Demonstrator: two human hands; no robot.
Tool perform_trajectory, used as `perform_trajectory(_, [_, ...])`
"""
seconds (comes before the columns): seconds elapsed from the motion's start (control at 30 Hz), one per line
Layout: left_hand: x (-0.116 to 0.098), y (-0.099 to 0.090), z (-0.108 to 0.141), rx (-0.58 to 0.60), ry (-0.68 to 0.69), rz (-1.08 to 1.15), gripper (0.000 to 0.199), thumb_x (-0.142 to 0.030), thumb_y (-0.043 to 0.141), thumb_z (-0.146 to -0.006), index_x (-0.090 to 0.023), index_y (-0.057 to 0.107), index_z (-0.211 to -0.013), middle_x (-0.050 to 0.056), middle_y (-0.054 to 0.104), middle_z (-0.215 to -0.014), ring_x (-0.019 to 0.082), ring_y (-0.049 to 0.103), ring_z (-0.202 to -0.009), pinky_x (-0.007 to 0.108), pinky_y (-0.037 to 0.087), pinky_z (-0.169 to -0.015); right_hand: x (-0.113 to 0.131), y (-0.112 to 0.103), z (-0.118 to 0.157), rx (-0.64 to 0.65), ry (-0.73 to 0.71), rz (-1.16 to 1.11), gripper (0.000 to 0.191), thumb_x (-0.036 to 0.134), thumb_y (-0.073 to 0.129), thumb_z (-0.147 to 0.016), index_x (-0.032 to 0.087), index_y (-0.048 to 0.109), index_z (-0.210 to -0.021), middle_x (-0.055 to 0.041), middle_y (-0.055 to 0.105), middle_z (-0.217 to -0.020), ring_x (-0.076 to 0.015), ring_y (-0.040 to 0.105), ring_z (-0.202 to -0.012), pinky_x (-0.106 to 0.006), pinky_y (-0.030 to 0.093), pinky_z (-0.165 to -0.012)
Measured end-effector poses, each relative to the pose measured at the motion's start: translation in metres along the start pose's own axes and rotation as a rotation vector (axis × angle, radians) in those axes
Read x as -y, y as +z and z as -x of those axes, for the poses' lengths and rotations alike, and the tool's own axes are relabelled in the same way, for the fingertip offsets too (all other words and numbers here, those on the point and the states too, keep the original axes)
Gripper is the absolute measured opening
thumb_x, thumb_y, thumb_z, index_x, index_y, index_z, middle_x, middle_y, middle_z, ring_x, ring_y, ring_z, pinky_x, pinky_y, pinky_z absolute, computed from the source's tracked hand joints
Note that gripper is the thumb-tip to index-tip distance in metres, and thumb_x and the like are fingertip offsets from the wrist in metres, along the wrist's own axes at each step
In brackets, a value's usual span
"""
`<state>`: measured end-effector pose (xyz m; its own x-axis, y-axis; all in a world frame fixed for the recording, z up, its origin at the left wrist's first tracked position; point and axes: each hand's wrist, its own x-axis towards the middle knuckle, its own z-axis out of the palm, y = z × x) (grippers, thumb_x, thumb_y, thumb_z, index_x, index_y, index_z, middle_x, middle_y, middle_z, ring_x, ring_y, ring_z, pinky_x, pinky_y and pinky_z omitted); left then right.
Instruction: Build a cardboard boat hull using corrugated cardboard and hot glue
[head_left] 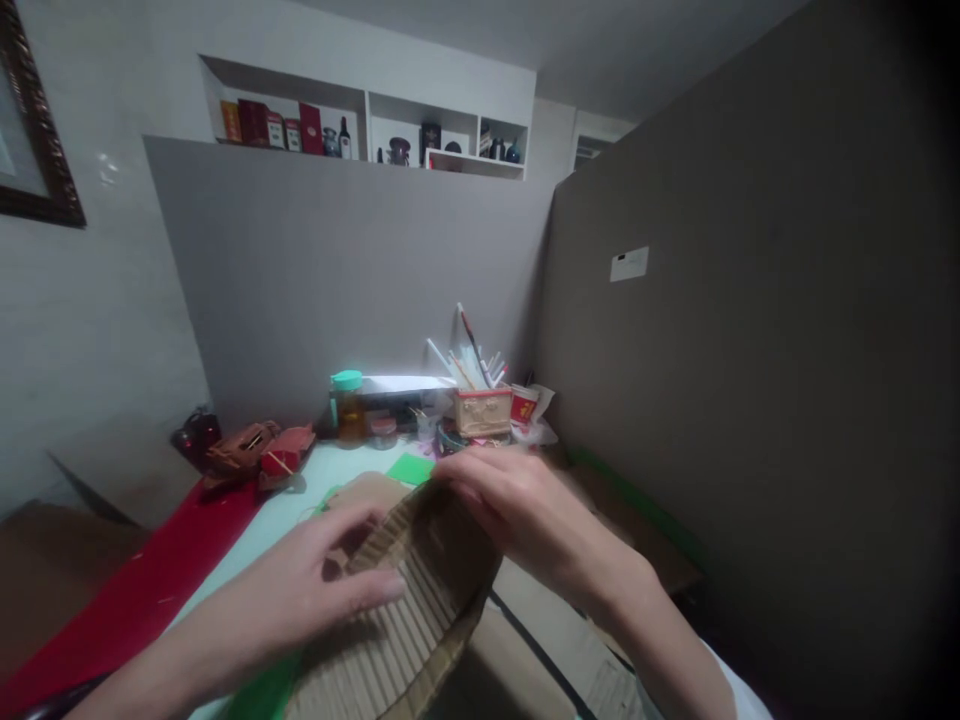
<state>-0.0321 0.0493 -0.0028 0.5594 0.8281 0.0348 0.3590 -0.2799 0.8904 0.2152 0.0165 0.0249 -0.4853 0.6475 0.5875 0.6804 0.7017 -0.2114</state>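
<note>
A piece of corrugated cardboard (pixel 409 610), ridged inside and curved with raised edges, is held up in front of me, its lower end cut off by the frame. My left hand (pixel 322 570) grips its left edge, thumb on the ridged inner face and fingers behind. At the top end, my right hand (pixel 510 495) is closed over the rim, its fingertips partly hidden. Behind the cardboard, a green sheet (pixel 411 469) and a tan piece (pixel 367 492) lie on the pale table (pixel 330 465).
Along the back stand a jar with a turquoise lid (pixel 349 410), a box of pens and sticks (pixel 484 411) and a red paper cup (pixel 523 404). Brown and red craft pieces (pixel 259 452) sit at the left, by a red cloth (pixel 157 570). Grey partitions (pixel 360 270) enclose the table.
</note>
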Motion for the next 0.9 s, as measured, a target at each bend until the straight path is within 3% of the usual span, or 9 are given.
perform_trajectory(0.07, [0.001, 0.008, -0.004, 0.025, 0.027, 0.102, 0.058, -0.040, 0.083, -0.075, -0.035, 0.065, -0.130, -0.001, 0.070, -0.132, 0.029, 0.057, -0.129, 0.038, 0.043, -0.110, 0.000, 0.005, 0.000, -0.017, -0.015, -0.037, 0.033, 0.005, 0.045, -0.099, 0.022, 0.069, -0.112, -0.0073, 0.074, -0.105, -0.0183, 0.068, -0.094, -0.031, 0.052, -0.084])
perform_trajectory(0.13, [0.000, 0.016, -0.007, 0.068, 0.047, 0.222, 0.072, -0.039, 0.084, -0.074, -0.034, 0.057, -0.141, 0.000, 0.069, -0.139, 0.030, 0.056, -0.134, 0.041, 0.040, -0.115, 0.001, 0.010, -0.001, -0.056, -0.024, -0.088, 0.030, 0.009, 0.044, -0.101, 0.020, 0.069, -0.112, -0.0085, 0.074, -0.107, -0.0194, 0.068, -0.095, -0.032, 0.052, -0.085])
perform_trajectory(0.23, [0.000, 0.027, -0.007, 0.077, 0.046, 0.374, 0.071, -0.040, 0.080, -0.079, -0.033, 0.053, -0.144, 0.000, 0.071, -0.137, 0.028, 0.059, -0.133, 0.042, 0.043, -0.115, 0.003, 0.012, -0.002, -0.171, 0.023, -0.212, 0.023, 0.018, 0.050, -0.103, 0.019, 0.064, -0.120, -0.0088, 0.074, -0.111, -0.0193, 0.069, -0.097, -0.032, 0.053, -0.086])
perform_trajectory(0.33, [0.000, 0.030, -0.002, -0.010, 0.045, 0.430, 0.068, -0.036, 0.078, -0.083, -0.033, 0.050, -0.145, 0.000, 0.069, -0.142, 0.025, 0.060, -0.133, 0.041, 0.045, -0.114, 0.006, 0.007, -0.004, -0.233, 0.158, -0.373, 0.029, 0.027, 0.058, -0.101, 0.020, 0.057, -0.130, -0.0063, 0.074, -0.110, -0.0170, 0.071, -0.091, -0.030, 0.056, -0.081])
perform_trajectory(0.53, [0.003, 0.028, 0.000, -0.197, 0.053, 0.408, 0.074, -0.043, 0.082, -0.079, -0.030, 0.048, -0.143, 0.009, 0.059, -0.152, 0.032, 0.056, -0.138, 0.049, 0.048, -0.111, 0.005, 0.003, -0.002, -0.043, 0.231, -0.599, 0.027, 0.028, 0.068, -0.094, 0.021, 0.063, -0.120, -0.0035, 0.073, -0.103, -0.0197, 0.071, -0.094, -0.029, 0.058, -0.079])
perform_trajectory(0.67, [0.004, 0.034, 0.000, -0.276, 0.048, 0.373, 0.079, -0.050, 0.081, -0.075, -0.027, 0.049, -0.143, 0.013, 0.059, -0.151, 0.038, 0.051, -0.142, 0.055, 0.046, -0.112, 0.006, 0.012, -0.002, -0.045, 0.261, -0.611, 0.012, 0.025, 0.064, -0.095, 0.020, 0.068, -0.105, -0.0029, 0.071, -0.097, -0.0200, 0.067, -0.091, -0.032, 0.056, -0.083])
perform_trajectory(0.9, [-0.004, 0.048, 0.007, -0.425, 0.031, 0.329, 0.076, -0.047, 0.076, -0.079, -0.018, 0.051, -0.145, 0.017, 0.054, -0.156, 0.042, 0.039, -0.149, 0.053, 0.042, -0.115, 0.010, 0.019, -0.004, -0.051, 0.284, -0.655, 0.012, 0.029, 0.065, -0.093, 0.018, 0.068, -0.099, -0.0047, 0.071, -0.095, -0.0215, 0.064, -0.089, -0.032, 0.053, -0.081])
